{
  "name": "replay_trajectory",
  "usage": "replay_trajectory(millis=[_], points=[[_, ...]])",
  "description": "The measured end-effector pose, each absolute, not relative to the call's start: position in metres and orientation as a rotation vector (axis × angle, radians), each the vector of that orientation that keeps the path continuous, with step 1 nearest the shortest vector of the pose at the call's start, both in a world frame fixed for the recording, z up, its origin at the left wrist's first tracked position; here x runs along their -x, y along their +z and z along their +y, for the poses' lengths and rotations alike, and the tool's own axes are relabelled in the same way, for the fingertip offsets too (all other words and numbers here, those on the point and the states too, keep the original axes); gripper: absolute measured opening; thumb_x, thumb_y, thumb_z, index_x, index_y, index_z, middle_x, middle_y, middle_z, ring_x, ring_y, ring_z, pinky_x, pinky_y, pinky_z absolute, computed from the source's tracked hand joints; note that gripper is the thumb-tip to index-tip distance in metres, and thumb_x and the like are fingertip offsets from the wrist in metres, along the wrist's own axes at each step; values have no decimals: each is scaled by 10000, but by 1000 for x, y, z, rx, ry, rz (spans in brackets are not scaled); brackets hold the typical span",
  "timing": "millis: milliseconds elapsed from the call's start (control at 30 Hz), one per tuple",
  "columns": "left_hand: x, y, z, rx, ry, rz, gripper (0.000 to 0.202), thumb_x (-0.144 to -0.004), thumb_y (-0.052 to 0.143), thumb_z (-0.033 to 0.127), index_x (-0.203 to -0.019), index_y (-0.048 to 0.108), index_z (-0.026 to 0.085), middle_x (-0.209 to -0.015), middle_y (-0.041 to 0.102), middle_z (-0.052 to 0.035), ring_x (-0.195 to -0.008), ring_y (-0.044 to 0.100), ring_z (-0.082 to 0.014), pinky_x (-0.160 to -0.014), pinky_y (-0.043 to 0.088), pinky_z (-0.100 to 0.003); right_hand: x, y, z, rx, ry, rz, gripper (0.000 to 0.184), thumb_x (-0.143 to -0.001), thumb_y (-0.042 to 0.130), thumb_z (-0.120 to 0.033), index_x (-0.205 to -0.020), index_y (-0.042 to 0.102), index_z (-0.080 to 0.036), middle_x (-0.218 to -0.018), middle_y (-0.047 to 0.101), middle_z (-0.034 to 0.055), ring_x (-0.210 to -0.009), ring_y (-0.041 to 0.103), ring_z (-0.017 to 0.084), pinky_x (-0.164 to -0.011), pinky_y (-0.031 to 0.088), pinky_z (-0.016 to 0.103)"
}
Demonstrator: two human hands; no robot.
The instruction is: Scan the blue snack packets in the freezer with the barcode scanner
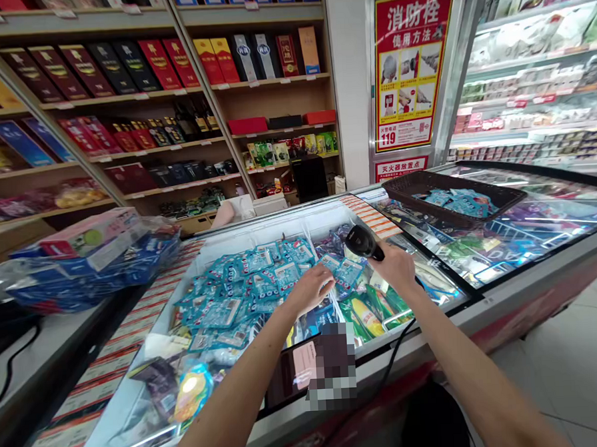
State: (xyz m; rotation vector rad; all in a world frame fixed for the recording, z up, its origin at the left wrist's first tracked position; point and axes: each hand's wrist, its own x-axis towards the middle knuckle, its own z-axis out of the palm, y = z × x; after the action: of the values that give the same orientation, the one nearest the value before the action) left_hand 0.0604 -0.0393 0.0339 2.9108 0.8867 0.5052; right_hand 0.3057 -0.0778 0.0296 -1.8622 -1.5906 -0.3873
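My right hand [395, 265] grips a black handheld barcode scanner [363, 241], its head tilted toward the packets below. A dark cable trails down from it. My left hand [310, 288] hovers over the open chest freezer [239, 236], its fingers curled; whether anything is between them is hidden. Left of that hand spreads a heap of blue-teal printed packets [261, 279]. Two or so similar packets [348, 273] lie beneath the scanner, on top of other goods. Green and yellow bags [368, 316] sit in the freezer below my right wrist.
A brown tray [510, 206] holding more blue packets rests on the freezer's right side. Plastic-wrapped boxes [94, 251] stand on the left counter. Behind are shelves [271, 78] of boxed goods, and someone's partial arm [222, 215]. A phone-like dark object [286, 377] lies on the front edge.
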Motion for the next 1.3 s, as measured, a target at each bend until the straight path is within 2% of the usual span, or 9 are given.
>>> replay_trajectory(millis=[200,300,433,533,667,800,900,1033,1300], points=[[-50,27,-38,-2838,604,920,267,-917,368,357,-969,585,210,-1014,563,-73,-1010,530,-194,-899,428,-357,-288,24,-72,1853,-394,-1607,310,-780,563,-436,-1000,626,-226,-783,666,46,-775,604,194,-625,317,262],[-48,16,-27,-2804,751,1024,289,-908,387,369,-1097,541,213,-1139,525,-95,-1069,511,-204,-914,426,-362,-288,15,-71,1852,-397,-1620,304,-781,571,-412,-1014,625,-224,-816,674,53,-800,607,191,-639,325,258],[-51,2,-9,-2737,866,1415,439,-869,444,446,-1201,483,161,-1293,442,-158,-1192,435,-288,-953,394,-441,-293,8,-67,1864,-400,-1614,329,-774,579,-430,-1032,619,-231,-838,681,47,-795,606,187,-640,327,259],[-53,-3,-1,-2696,737,1554,458,-833,489,485,-1168,503,172,-1270,490,-146,-1183,440,-333,-931,385,-497,-295,7,-65,1864,-410,-1601,341,-775,572,-453,-1030,618,-230,-834,681,43,-781,606,184,-629,323,259],[-50,-3,1,-2618,802,1491,475,-821,523,461,-1227,421,236,-1198,540,-95,-1115,494,-298,-883,410,-463,-295,7,-64,1835,-430,-1604,338,-773,571,-443,-1018,621,-216,-822,680,49,-773,603,184,-623,319,256],[-45,0,2,-2554,1036,1412,466,-827,536,382,-1237,374,228,-1194,498,-100,-1087,496,-259,-875,423,-405,-294,6,-65,1770,-451,-1643,319,-766,574,-417,-995,631,-203,-799,677,52,-767,603,188,-620,324,253],[-43,0,2,-2519,1123,1427,435,-827,538,328,-1223,386,234,-1169,466,-105,-990,523,-231,-831,445,-382,-290,6,-67,1660,-445,-1729,297,-757,585,-407,-970,639,-206,-801,676,47,-763,605,183,-631,341,248],[-46,-2,-1,-2480,1136,1479,434,-832,525,290,-1237,377,246,-1168,436,-110,-825,542,-185,-742,467,-357,-284,5,-70,1481,-436,-1893,274,-744,601,-357,-979,636,-220,-849,680,35,-794,608,176,-656,364,242],[-48,0,-5,-2482,1108,1520,427,-845,510,290,-1243,364,240,-1159,442,-115,-790,543,-176,-690,463,-332,-283,3,-71,1431,-427,-1919,273,-753,594,-350,-985,636,-213,-861,686,32,-794,619,172,-660,384,244]])
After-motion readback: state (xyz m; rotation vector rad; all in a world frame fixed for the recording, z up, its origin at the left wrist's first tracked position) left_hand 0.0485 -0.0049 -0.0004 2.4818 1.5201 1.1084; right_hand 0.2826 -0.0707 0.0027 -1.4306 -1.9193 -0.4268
